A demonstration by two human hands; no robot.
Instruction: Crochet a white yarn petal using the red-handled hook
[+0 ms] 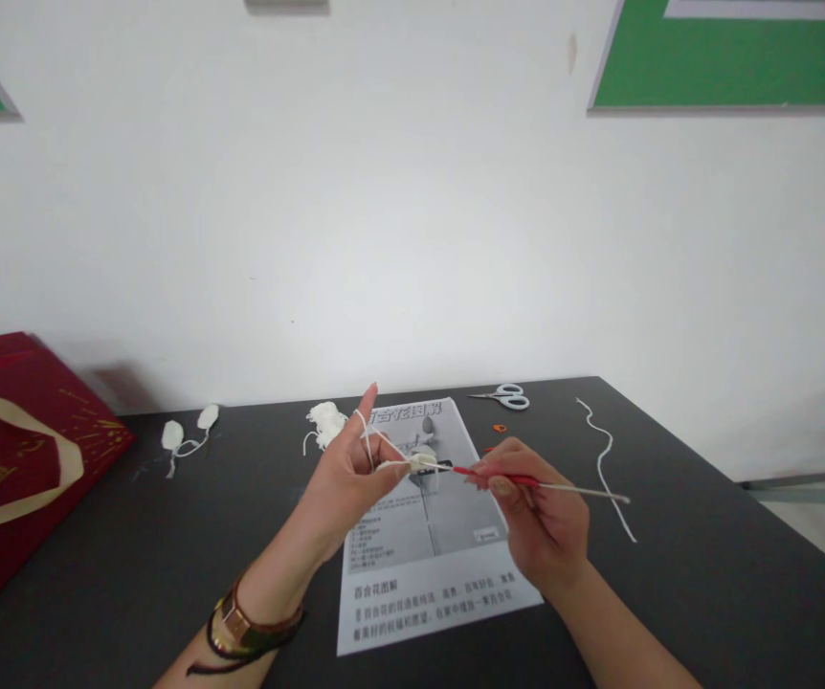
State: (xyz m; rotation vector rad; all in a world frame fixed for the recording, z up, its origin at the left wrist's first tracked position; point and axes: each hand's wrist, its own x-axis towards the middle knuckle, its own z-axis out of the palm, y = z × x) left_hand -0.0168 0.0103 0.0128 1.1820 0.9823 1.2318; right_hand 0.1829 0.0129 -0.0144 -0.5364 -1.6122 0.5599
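Observation:
My left hand (355, 469) pinches a small piece of white crochet work (423, 463) between thumb and fingers. White yarn (366, 431) loops around its raised index finger and runs down to the piece. In my right hand (538, 517) is a crochet hook (513, 477) with a red grip and a metal shaft, held like a pen. The hook's tip points left, at the right end of the crochet piece; whether it sits inside a stitch is too small to tell. Both hands are above a printed sheet (441, 593) with a grey picture and Chinese text.
A bundle of white yarn (326, 421) lies behind my left hand. Two white crocheted petals (172, 436) joined by yarn lie left. Scissors (509, 396), an orange stitch marker (500, 429) and a loose yarn strand (603, 464) lie right. A red gift bag (17, 536) stands at the table's left.

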